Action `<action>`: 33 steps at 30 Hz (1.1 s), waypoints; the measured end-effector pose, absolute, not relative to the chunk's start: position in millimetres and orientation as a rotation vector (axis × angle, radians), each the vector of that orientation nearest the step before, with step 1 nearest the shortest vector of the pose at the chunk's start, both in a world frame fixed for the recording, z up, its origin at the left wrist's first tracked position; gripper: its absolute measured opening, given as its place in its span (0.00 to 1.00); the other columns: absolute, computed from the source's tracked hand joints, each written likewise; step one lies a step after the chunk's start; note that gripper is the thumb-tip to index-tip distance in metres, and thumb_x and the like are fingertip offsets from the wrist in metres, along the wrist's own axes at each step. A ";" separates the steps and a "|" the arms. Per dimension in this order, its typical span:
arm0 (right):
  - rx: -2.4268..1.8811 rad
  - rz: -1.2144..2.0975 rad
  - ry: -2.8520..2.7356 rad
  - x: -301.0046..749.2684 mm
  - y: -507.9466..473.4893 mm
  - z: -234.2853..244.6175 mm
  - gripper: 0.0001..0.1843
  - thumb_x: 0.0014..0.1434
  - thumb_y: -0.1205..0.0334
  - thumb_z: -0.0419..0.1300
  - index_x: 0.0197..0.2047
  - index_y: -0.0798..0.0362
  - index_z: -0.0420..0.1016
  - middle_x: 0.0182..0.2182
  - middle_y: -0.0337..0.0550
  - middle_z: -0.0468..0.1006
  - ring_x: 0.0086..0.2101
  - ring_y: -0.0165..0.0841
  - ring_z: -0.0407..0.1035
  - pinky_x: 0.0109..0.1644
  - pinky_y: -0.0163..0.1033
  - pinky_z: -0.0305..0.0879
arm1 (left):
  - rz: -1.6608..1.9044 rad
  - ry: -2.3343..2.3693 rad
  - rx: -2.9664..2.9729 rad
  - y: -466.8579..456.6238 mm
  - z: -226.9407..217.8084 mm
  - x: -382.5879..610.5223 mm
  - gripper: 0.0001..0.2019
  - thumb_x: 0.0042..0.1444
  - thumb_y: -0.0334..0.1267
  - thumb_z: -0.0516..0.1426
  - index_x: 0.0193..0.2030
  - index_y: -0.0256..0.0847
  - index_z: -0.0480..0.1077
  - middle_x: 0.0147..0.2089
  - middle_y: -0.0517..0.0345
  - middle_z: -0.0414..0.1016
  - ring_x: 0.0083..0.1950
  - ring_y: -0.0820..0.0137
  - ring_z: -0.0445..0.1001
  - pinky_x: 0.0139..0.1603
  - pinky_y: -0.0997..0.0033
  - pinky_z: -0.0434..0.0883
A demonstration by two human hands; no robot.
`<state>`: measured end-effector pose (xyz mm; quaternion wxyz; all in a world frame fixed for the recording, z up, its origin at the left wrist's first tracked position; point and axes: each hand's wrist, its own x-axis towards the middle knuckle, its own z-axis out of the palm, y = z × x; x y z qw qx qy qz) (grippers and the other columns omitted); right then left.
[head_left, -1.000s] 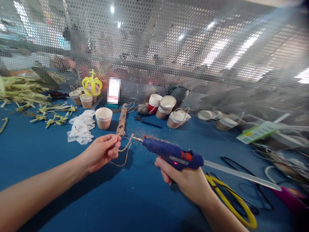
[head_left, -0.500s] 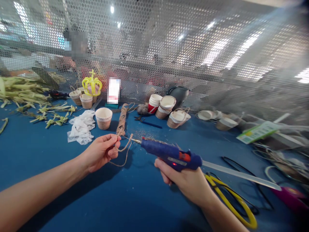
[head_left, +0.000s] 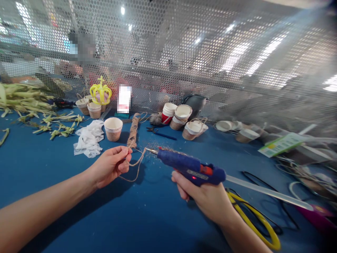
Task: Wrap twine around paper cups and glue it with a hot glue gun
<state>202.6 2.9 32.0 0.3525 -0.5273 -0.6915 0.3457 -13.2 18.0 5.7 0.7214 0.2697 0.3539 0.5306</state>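
Note:
My left hand (head_left: 113,166) pinches a thin piece of twine (head_left: 139,163) that loops out to the right of the fingertips. In my right hand (head_left: 202,196) is a blue hot glue gun (head_left: 181,163), its red light lit and a long clear glue stick (head_left: 271,192) jutting from the back. The metal nozzle (head_left: 152,151) points left and is at the upper end of the twine loop; whether they touch I cannot tell. Just beyond my left hand lies a wound bundle of twine (head_left: 133,130). A twine-wrapped paper cup (head_left: 113,129) stands beside it.
Crumpled white plastic (head_left: 91,138) and green husk pieces (head_left: 61,130) lie at the left. Several wrapped cups (head_left: 194,129) and pliers (head_left: 163,133) are further back. Yellow-handled scissors (head_left: 263,225) and black cord lie by my right wrist. A perforated metal screen (head_left: 158,45) closes off the back.
The glue gun has shifted slightly right and away from my left hand, and the twine's upper end leans slightly right with the nozzle. My left hand stays in place.

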 end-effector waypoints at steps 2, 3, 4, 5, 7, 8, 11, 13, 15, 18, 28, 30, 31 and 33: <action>-1.357 0.905 -1.795 203.1 3.1 31.3 0.20 0.52 0.51 0.55 0.14 0.51 0.61 0.10 0.35 0.62 0.18 0.29 0.64 0.23 0.34 0.64 | 1.171 0.783 0.594 17.8 6.0 -13.4 0.10 0.56 0.27 0.49 0.25 0.31 0.66 0.21 0.61 0.63 0.15 0.86 0.53 0.16 0.85 0.53; -1.357 0.907 -1.798 203.2 3.3 31.2 0.20 0.52 0.51 0.55 0.14 0.51 0.61 0.10 0.35 0.62 0.17 0.29 0.63 0.23 0.34 0.64 | 1.172 0.784 0.592 17.7 6.1 -13.5 0.10 0.56 0.27 0.49 0.25 0.31 0.66 0.21 0.61 0.63 0.15 0.86 0.53 0.17 0.85 0.53; -1.357 0.908 -1.798 203.4 3.4 31.3 0.20 0.52 0.51 0.55 0.14 0.51 0.61 0.10 0.34 0.62 0.17 0.28 0.63 0.23 0.34 0.64 | 1.172 0.784 0.591 17.7 6.3 -13.6 0.10 0.56 0.27 0.49 0.25 0.31 0.66 0.21 0.61 0.64 0.15 0.86 0.53 0.17 0.85 0.53; -1.358 0.906 -1.798 203.5 3.6 31.7 0.19 0.52 0.52 0.55 0.15 0.51 0.61 0.10 0.34 0.62 0.16 0.28 0.62 0.23 0.34 0.64 | 1.172 0.782 0.591 17.7 6.4 -13.6 0.10 0.56 0.27 0.50 0.25 0.31 0.66 0.21 0.61 0.64 0.15 0.86 0.53 0.17 0.85 0.53; -1.361 0.894 -1.805 203.6 3.7 32.8 0.19 0.53 0.52 0.55 0.15 0.51 0.61 0.10 0.34 0.62 0.16 0.27 0.61 0.23 0.34 0.64 | 1.170 0.778 0.593 17.8 6.1 -13.5 0.09 0.56 0.27 0.50 0.25 0.31 0.66 0.21 0.61 0.64 0.15 0.86 0.53 0.17 0.85 0.53; -1.360 0.887 -1.812 203.7 3.7 33.3 0.19 0.53 0.52 0.55 0.15 0.51 0.61 0.10 0.34 0.62 0.16 0.27 0.61 0.23 0.34 0.64 | 1.170 0.778 0.594 18.0 5.8 -13.5 0.09 0.56 0.27 0.50 0.25 0.31 0.66 0.21 0.61 0.64 0.15 0.86 0.53 0.17 0.85 0.53; -1.357 0.876 -1.838 203.9 3.5 34.3 0.20 0.53 0.53 0.54 0.14 0.52 0.61 0.10 0.35 0.63 0.16 0.27 0.61 0.23 0.33 0.64 | 1.175 0.775 0.605 18.8 4.1 -13.7 0.08 0.55 0.28 0.51 0.26 0.31 0.66 0.21 0.61 0.64 0.15 0.86 0.52 0.17 0.85 0.53; -1.365 0.873 -1.842 203.8 3.2 34.4 0.21 0.53 0.52 0.54 0.13 0.52 0.60 0.10 0.35 0.63 0.16 0.27 0.62 0.23 0.33 0.64 | 1.177 0.772 0.611 19.4 3.0 -13.8 0.08 0.55 0.28 0.51 0.26 0.31 0.66 0.21 0.62 0.64 0.15 0.86 0.52 0.17 0.85 0.53; -1.374 0.871 -1.838 203.4 2.7 34.4 0.21 0.53 0.53 0.55 0.13 0.52 0.60 0.10 0.35 0.63 0.16 0.27 0.62 0.23 0.33 0.64 | 1.177 0.765 0.611 19.9 2.4 -13.9 0.08 0.56 0.28 0.50 0.26 0.31 0.66 0.21 0.62 0.64 0.15 0.86 0.52 0.17 0.85 0.53; -1.355 0.877 -1.823 202.6 2.4 34.5 0.20 0.53 0.53 0.55 0.13 0.52 0.60 0.10 0.35 0.62 0.16 0.27 0.62 0.23 0.33 0.64 | 1.176 0.760 0.601 19.9 2.9 -13.8 0.10 0.57 0.27 0.49 0.26 0.31 0.66 0.21 0.61 0.64 0.14 0.86 0.53 0.17 0.85 0.53; -1.337 0.902 -1.778 200.5 3.0 36.4 0.18 0.52 0.55 0.55 0.16 0.53 0.63 0.10 0.33 0.62 0.14 0.24 0.58 0.22 0.33 0.61 | 1.180 0.753 0.622 19.7 2.7 -14.4 0.08 0.55 0.28 0.51 0.26 0.32 0.67 0.21 0.62 0.64 0.14 0.86 0.52 0.17 0.85 0.53; -1.333 0.915 -1.758 199.4 2.9 37.3 0.16 0.52 0.55 0.55 0.17 0.53 0.64 0.10 0.33 0.62 0.13 0.24 0.57 0.22 0.33 0.61 | 1.180 0.747 0.630 19.6 1.8 -14.8 0.08 0.55 0.28 0.52 0.26 0.32 0.67 0.21 0.62 0.65 0.14 0.87 0.52 0.17 0.84 0.54; -1.330 0.922 -1.750 198.9 2.8 37.8 0.16 0.52 0.55 0.56 0.18 0.54 0.65 0.10 0.33 0.62 0.13 0.24 0.57 0.21 0.33 0.60 | 1.179 0.745 0.634 19.6 1.3 -15.0 0.08 0.55 0.28 0.52 0.26 0.32 0.67 0.21 0.62 0.65 0.14 0.87 0.52 0.17 0.84 0.54; -1.326 0.933 -1.736 198.2 2.6 38.4 0.15 0.52 0.55 0.56 0.19 0.54 0.65 0.10 0.32 0.62 0.13 0.24 0.57 0.20 0.32 0.59 | 1.176 0.743 0.641 19.5 0.7 -15.0 0.08 0.55 0.28 0.52 0.26 0.32 0.67 0.21 0.62 0.65 0.14 0.86 0.52 0.18 0.84 0.54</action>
